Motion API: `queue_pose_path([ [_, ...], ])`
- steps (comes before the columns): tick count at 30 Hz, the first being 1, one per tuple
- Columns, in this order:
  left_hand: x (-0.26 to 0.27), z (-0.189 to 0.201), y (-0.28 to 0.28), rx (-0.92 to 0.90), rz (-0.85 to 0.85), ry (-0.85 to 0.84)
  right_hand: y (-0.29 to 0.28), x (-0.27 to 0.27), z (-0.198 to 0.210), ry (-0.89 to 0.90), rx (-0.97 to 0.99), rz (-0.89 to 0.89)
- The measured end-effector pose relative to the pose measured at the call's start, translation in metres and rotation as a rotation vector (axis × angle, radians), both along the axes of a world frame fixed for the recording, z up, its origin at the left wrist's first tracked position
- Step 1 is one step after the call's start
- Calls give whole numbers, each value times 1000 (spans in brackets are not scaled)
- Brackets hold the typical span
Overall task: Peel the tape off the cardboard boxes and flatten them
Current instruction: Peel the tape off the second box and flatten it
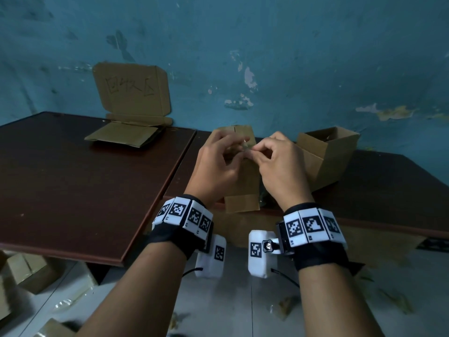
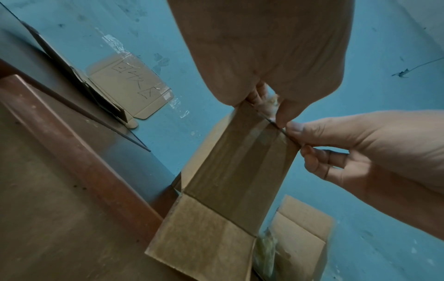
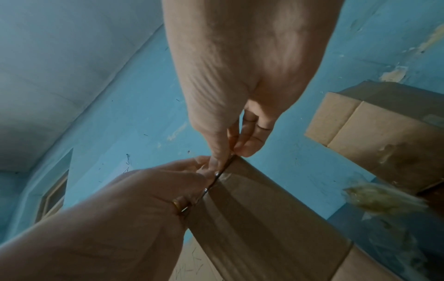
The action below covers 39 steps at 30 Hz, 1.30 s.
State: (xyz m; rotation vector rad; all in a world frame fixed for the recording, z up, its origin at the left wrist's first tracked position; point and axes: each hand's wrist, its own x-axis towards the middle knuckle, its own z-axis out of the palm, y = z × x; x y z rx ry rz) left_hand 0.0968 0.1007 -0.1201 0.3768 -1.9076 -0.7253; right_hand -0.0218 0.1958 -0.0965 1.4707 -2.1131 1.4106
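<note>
A cardboard box (image 1: 243, 181) is held up over the near edge of the counter (image 1: 73, 186). Its top edge is pinched by the left hand (image 1: 218, 164) and the right hand (image 1: 279, 166), close together. Only the wrist views show shiny clear tape (image 2: 261, 136) running down the box. An open box (image 1: 325, 154) is seen just right, and flat cardboard (image 1: 124, 135) far left.
</note>
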Motion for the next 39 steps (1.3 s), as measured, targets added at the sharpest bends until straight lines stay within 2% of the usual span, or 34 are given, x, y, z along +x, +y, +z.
queue_pose_path([
  [5, -2, -1, 0, -22, 16, -11, 2, -3, 1, -7, 10, -2],
  [12, -8, -10, 0, -149, 130, -153, 5, -7, 2, -53, 24, 1],
  [17, -4, -7, 0, -155, 92, -171, 9, -7, 4, -84, 21, 14],
  [23, -2, -9, -2, -152, 50, -228, 19, -7, 8, -240, 67, 134],
  [26, -3, -11, -7, -125, 50, -219, 18, -9, 7, -264, 85, 147],
  [30, -4, -10, -7, -80, 28, -201, 14, -15, 6, -324, 7, 143],
  [35, -4, -8, -11, -15, -11, -108, 15, -17, 2, -393, -18, 182],
  [39, -6, -9, -12, 47, -8, -60, 17, -20, 2, -461, 60, 269],
])
